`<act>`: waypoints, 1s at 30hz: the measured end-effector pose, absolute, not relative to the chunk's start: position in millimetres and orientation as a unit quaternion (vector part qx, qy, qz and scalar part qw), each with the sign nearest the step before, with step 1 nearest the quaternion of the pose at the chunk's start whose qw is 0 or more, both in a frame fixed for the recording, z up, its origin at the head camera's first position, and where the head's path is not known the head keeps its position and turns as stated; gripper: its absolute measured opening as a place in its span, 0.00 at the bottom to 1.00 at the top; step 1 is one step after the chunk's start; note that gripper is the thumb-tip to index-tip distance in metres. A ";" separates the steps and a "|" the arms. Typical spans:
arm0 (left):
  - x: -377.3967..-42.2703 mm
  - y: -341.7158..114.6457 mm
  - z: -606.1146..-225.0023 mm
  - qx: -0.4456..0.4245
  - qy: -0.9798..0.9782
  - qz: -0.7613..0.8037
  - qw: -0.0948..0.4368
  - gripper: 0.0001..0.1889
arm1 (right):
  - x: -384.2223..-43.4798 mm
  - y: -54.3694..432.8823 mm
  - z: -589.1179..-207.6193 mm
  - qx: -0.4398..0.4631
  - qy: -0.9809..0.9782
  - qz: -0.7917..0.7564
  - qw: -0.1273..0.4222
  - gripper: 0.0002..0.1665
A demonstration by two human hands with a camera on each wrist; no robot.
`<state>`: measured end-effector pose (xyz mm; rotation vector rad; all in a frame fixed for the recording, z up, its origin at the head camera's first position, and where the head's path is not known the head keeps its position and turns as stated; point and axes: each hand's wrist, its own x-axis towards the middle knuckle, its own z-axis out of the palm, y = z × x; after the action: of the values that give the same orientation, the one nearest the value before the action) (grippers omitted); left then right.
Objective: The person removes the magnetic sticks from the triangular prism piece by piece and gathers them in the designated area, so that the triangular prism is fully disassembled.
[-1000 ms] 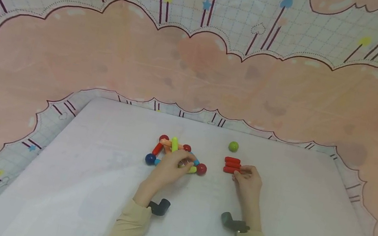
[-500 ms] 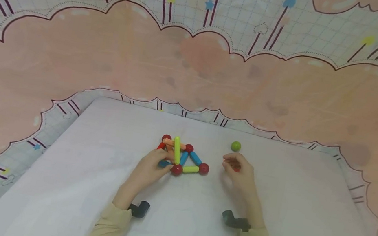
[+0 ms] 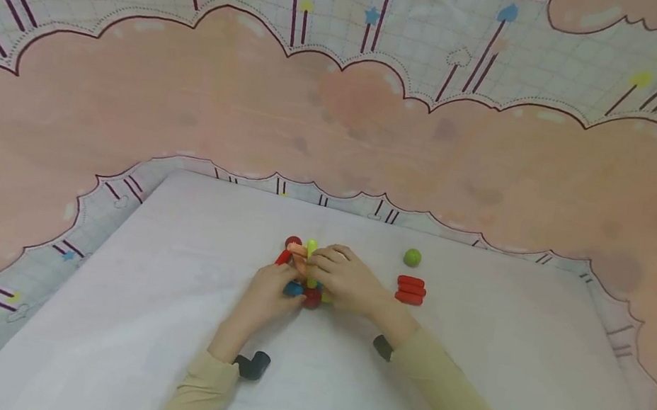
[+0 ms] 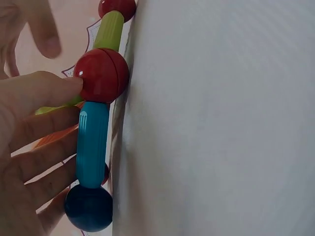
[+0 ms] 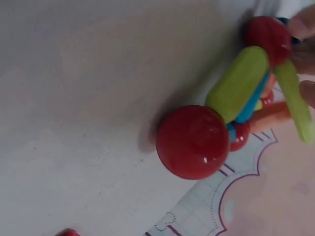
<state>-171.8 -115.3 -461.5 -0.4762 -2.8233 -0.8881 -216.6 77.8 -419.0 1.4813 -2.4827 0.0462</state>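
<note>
My left hand [image 3: 269, 292] holds the near side of a magnetic ball-and-rod structure [image 3: 311, 298]. In the left wrist view, its thumb presses a red ball [image 4: 103, 74], and its fingers lie behind a blue rod [image 4: 92, 145] that runs to a dark blue ball [image 4: 88, 207]. My right hand [image 3: 349, 280] reaches over the structure's right side, by the raised yellow-green rod [image 3: 311, 263]. One straight finger of it [image 4: 45, 29] shows apart from the red ball. The right wrist view has another red ball [image 5: 193, 141] joined to a yellow-green rod [image 5: 238, 83]. Part of the structure is hidden by the hands.
Several loose pieces lie right of the structure on the white tabletop [image 3: 155, 321]: a green ball [image 3: 413, 257] and a small stack of red rods [image 3: 410, 290]. A patterned cloth [image 3: 241, 105] rises behind the table's far edge.
My right hand has left the red rods and swung left over the structure. My left hand has moved from over the structure's middle to its near left side and taken hold there.
</note>
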 end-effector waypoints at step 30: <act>-167.5 -111.9 -466.3 -0.156 -0.930 -0.326 0.069 0.16 | -203.6 86.9 -447.3 0.421 -0.893 0.007 0.162 0.15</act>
<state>-167.5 -111.9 -466.3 -0.4699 -2.8006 -0.9812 -203.6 86.9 -447.3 1.2015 -2.5480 0.0202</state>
